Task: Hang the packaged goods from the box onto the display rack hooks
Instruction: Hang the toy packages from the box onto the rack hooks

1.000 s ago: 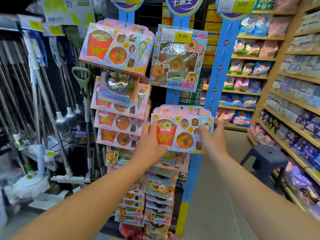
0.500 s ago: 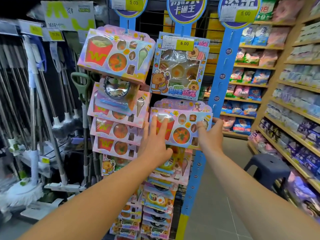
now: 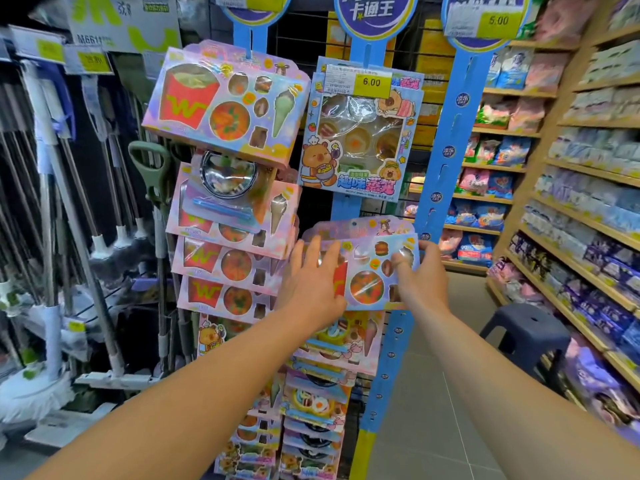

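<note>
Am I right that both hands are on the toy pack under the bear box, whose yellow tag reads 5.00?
Not quite: the head view shows the tag on the bear box reads 6.00. Both the left hand and right hand are on the toy pack below it.

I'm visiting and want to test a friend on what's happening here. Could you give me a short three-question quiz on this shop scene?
1. True or false: both hands touch the same toy food pack.
2. What price shows on the yellow tag of the bear pack?
A. 5.00
B. 6.00
C. 8.00
3. Fill in: on the floor at right, beside the shelves, stands a dark ____.

Key:
1. True. The left hand lies flat on its front and the right hand holds its right edge.
2. B.
3. Stool.
</note>
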The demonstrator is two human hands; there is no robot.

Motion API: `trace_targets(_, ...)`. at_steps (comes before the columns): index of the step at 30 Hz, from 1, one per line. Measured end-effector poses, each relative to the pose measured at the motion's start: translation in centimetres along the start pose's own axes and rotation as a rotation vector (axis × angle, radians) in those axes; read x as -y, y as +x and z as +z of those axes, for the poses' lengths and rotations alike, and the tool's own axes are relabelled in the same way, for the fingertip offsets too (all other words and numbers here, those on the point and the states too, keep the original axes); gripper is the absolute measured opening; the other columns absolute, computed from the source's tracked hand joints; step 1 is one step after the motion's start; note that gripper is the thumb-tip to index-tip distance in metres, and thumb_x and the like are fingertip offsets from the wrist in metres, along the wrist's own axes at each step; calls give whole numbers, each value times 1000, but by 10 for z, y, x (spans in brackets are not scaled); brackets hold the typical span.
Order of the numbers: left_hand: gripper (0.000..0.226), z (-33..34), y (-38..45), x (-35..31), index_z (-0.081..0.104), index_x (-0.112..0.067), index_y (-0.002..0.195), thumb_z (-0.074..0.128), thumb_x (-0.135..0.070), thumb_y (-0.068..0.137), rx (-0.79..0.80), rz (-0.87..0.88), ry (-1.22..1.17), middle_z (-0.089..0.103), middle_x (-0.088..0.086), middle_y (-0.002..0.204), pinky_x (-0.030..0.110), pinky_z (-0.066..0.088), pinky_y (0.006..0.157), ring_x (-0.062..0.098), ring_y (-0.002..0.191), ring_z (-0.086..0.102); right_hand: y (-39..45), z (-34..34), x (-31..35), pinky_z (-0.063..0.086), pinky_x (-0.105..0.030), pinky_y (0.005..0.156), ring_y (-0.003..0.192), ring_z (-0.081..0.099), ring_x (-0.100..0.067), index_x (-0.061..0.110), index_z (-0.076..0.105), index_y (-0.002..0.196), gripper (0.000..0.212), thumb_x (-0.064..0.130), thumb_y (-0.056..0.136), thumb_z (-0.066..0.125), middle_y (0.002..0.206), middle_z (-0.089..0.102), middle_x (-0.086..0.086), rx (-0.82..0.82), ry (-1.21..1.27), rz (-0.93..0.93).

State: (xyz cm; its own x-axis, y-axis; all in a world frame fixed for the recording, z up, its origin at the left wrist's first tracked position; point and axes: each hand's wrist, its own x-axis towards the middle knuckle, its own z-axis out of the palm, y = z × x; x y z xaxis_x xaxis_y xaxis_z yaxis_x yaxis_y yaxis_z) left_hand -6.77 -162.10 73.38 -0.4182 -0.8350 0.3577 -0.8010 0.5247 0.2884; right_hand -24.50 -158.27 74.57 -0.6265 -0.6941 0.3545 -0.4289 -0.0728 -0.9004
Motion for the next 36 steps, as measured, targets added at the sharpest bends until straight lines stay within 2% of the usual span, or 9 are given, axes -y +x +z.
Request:
trace_targets(4,87,4,-2,4,10,-23,152,63,-36,85,-19,12,-18,1,1,162,48,19,120,28,148,-6,-8,0,-5,57,-42,76,91,66,-19,26,45,118,26,27,95,57,98,60,12,13,29,-19)
trace_targets(7,87,3,-3,4,8,-23,153,61,-35,85,-39,30,-21,0,1,162,46,14,121,28,149,-6,-5,-4,-2,57,-39,76,92,64,-13,27,45,122,30,25,95,57,101,56,17,9,55,-31)
trace_targets(11,86,0,-4,4,7,-20,154,58,-37,86,-81,41,-28,1,4,162,45,10,121,29,149,-4,4,-7,6,55,-26,68,88,63,-4,23,49,127,33,22,95,58,107,60,8,-2,82,-89)
trace_targets(16,87,-3,0,1,6,-21,153,59,-37,86,-91,31,-29,1,4,162,44,8,121,28,149,-5,14,-5,13,59,-39,78,96,67,-13,24,52,128,36,26,94,59,112,62,6,-17,95,-90)
trace_targets(20,88,-5,3,0,6,-23,153,60,-32,84,-101,17,-32,-1,2,162,44,10,121,28,148,-6,22,1,22,55,-25,72,93,64,-7,22,53,129,33,27,96,57,115,62,6,-25,90,-124)
trace_targets(25,88,-7,4,-3,4,-23,154,59,-31,85,-83,11,-17,-4,2,162,44,9,121,29,149,-7,25,14,29,55,-46,87,107,63,-21,24,59,126,31,33,97,53,116,67,3,-31,-14,-133)
trace_targets(29,89,-8,6,-3,3,-25,154,60,-33,86,-69,8,2,-5,3,163,44,9,120,29,149,-8,25,12,21,55,-46,88,113,59,-23,28,60,124,29,36,98,51,117,65,6,-81,-26,-86)
trace_targets(32,88,-7,8,-3,3,-25,154,58,-33,86,-77,21,25,-3,4,162,44,8,120,31,148,-6,26,10,21,56,-45,85,104,61,-18,28,62,115,20,35,99,52,108,64,9,-102,-17,-97)
trace_targets(36,88,-8,8,-2,3,-26,153,56,-33,84,-97,18,31,-3,4,163,45,7,121,31,148,-5,29,9,31,56,-39,81,95,62,-13,23,62,120,25,32,100,52,97,61,13,-98,-30,-125)
